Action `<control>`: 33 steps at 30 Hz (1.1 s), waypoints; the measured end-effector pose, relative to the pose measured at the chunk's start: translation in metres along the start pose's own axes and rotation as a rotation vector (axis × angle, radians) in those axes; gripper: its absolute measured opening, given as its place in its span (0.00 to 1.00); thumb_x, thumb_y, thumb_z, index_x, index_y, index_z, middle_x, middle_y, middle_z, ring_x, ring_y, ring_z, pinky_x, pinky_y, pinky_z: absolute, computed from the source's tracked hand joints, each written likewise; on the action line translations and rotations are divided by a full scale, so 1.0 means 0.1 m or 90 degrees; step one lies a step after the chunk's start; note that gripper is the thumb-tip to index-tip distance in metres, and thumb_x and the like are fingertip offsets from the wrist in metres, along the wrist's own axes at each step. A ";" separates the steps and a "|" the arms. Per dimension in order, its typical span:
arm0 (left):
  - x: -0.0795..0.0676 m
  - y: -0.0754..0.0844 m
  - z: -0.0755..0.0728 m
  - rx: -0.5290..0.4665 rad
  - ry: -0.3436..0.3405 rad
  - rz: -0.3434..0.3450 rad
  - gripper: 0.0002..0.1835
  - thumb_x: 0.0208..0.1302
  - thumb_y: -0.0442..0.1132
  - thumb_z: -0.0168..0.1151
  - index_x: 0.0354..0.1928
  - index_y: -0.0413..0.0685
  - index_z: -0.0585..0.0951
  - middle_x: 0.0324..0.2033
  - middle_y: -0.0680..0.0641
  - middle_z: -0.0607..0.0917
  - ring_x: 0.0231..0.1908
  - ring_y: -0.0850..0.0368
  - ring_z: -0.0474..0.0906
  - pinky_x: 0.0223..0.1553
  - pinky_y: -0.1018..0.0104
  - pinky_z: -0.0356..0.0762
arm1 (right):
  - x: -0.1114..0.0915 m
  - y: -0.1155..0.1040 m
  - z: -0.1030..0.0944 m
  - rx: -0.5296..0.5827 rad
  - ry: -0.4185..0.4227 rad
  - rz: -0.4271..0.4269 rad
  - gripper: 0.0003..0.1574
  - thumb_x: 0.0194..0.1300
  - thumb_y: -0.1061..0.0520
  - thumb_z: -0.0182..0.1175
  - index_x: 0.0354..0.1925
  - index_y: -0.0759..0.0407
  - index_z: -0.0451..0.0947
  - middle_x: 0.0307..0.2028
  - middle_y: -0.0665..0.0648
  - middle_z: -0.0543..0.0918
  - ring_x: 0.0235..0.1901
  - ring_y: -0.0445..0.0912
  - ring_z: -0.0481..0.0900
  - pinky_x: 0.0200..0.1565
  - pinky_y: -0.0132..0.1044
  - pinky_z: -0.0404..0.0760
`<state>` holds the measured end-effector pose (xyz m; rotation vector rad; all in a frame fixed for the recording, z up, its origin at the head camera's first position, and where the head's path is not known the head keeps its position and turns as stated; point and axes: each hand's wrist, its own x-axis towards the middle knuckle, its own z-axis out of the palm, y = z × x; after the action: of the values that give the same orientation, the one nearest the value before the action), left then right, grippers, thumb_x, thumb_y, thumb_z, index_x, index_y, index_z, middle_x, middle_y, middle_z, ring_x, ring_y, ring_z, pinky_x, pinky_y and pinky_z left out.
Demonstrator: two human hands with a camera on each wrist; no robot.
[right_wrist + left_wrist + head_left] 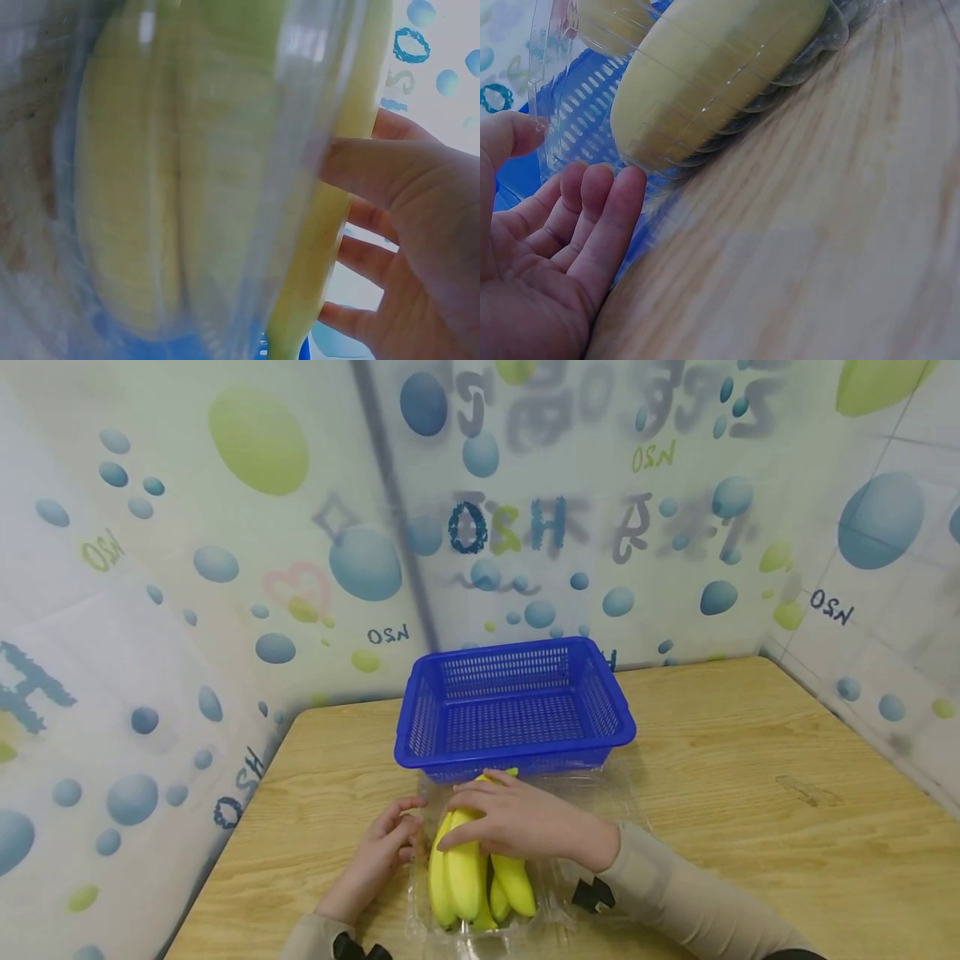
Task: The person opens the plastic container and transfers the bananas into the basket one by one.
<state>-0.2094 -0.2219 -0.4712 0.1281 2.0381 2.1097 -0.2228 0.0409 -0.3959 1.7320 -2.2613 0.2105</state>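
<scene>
Yellow bananas [465, 877] lie in a clear plastic clamshell box [551, 902] on the table, their bases toward me. My right hand [517, 817] reaches over the upper part of the bunch and grips it. In the right wrist view, that hand's thumb and fingers [364, 161] stand on either side of a banana [319, 247], behind the clear plastic. To the left of the box is my left hand [378, 857], its fingers loosely bent. In the left wrist view its fingertips [630, 180] are at the box's ribbed wall, close to a banana [712, 82].
A blue plastic basket [517, 758] with perforated walls stands just beyond the box; nothing shows inside it. Below both lies a wooden table [720, 727]. A patterned curtain [322, 635] surrounds its back and sides.
</scene>
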 end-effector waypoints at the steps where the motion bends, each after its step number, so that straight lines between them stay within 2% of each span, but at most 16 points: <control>1: 0.00 0.00 0.00 -0.001 0.002 -0.002 0.22 0.70 0.37 0.54 0.61 0.35 0.65 0.28 0.51 0.69 0.25 0.64 0.66 0.25 0.74 0.72 | 0.00 0.00 0.00 0.000 0.001 -0.001 0.33 0.60 0.56 0.69 0.60 0.32 0.74 0.61 0.52 0.73 0.65 0.49 0.66 0.65 0.55 0.62; 10: -0.01 0.01 0.00 0.007 -0.014 0.008 0.23 0.71 0.37 0.54 0.61 0.32 0.63 0.29 0.51 0.69 0.25 0.64 0.67 0.27 0.72 0.74 | -0.01 0.00 -0.03 -0.016 0.016 -0.007 0.33 0.60 0.57 0.68 0.60 0.33 0.74 0.61 0.52 0.73 0.65 0.49 0.66 0.65 0.55 0.63; 18: 0.00 -0.01 0.00 0.008 0.007 -0.005 0.22 0.70 0.38 0.55 0.61 0.36 0.66 0.29 0.51 0.69 0.25 0.64 0.67 0.26 0.73 0.72 | -0.02 -0.01 -0.06 -0.020 0.015 -0.003 0.33 0.60 0.57 0.68 0.60 0.33 0.74 0.61 0.52 0.73 0.65 0.49 0.66 0.65 0.55 0.62; 27: 0.00 -0.01 -0.01 0.008 -0.002 -0.004 0.24 0.70 0.38 0.55 0.62 0.34 0.65 0.30 0.50 0.69 0.26 0.64 0.67 0.27 0.72 0.74 | -0.02 -0.02 -0.10 -0.018 0.017 -0.002 0.33 0.60 0.57 0.69 0.60 0.33 0.74 0.61 0.52 0.73 0.64 0.49 0.66 0.64 0.56 0.63; 33: 0.01 -0.01 -0.01 0.010 0.007 -0.010 0.23 0.70 0.38 0.55 0.62 0.35 0.65 0.29 0.50 0.68 0.26 0.63 0.66 0.25 0.74 0.70 | -0.03 -0.01 -0.12 -0.014 0.028 -0.001 0.33 0.60 0.57 0.69 0.60 0.33 0.74 0.61 0.52 0.73 0.64 0.49 0.66 0.64 0.56 0.63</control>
<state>-0.2104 -0.2231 -0.4720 0.1027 2.0556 2.0893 -0.2191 0.0465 -0.3859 1.7008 -2.2232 0.2195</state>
